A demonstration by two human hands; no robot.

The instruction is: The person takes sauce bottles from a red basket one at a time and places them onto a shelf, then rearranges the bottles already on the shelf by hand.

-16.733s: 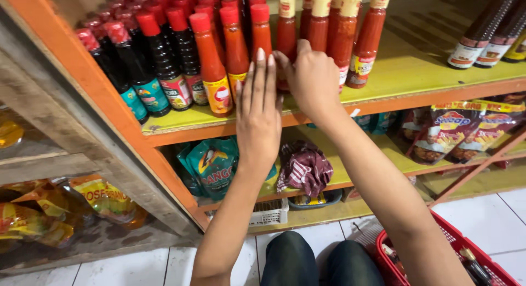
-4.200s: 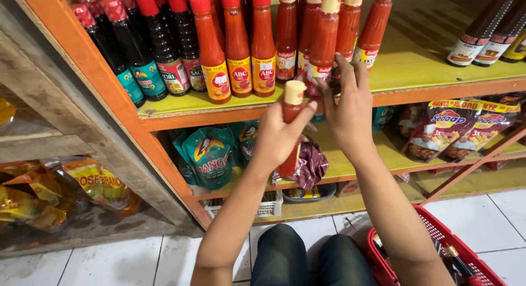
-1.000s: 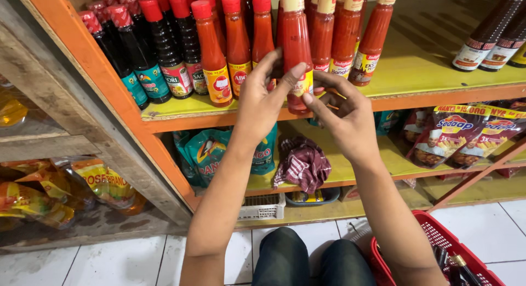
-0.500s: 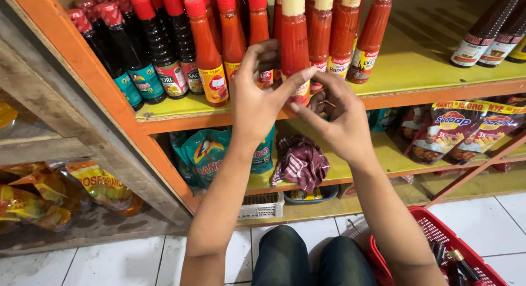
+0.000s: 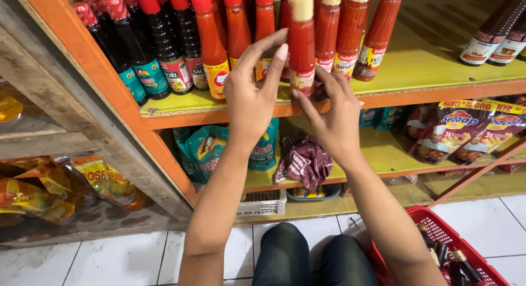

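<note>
- Red sauce bottle [image 5: 302, 50], cream cap: stands upright at the front edge of the yellow shelf [image 5: 438, 61], in the red-bottle row, just left of the other cream-capped red bottles [image 5: 350, 34].
- Left hand [image 5: 252, 99]: fingers half-curled, open around the bottle's left side, forefinger tip at its shoulder; not a full grip.
- Right hand [image 5: 331, 116]: fingers pressed to the bottle's lower label from the right; steadying, not clasping.
- Step in hand, by judgement: seating the bottle into line at the shelf front. The next move calls for a small push back from the lip and a level base.
- Left of the bottle: red-capped orange bottles [image 5: 211, 44], then dark soy bottles [image 5: 139, 55], packed close; little side room.
- Right of the bottle row: bare shelf, open room up to the dark bottles [image 5: 493, 34] at the far end.
- Edge: orange shelf lip [image 5: 181, 119] directly below the bottle; tipping forward is the risk.
- Below the bottle: lower shelf with pouches [image 5: 455, 132]; red basket [image 5: 460, 247] on the floor, well apart.
</note>
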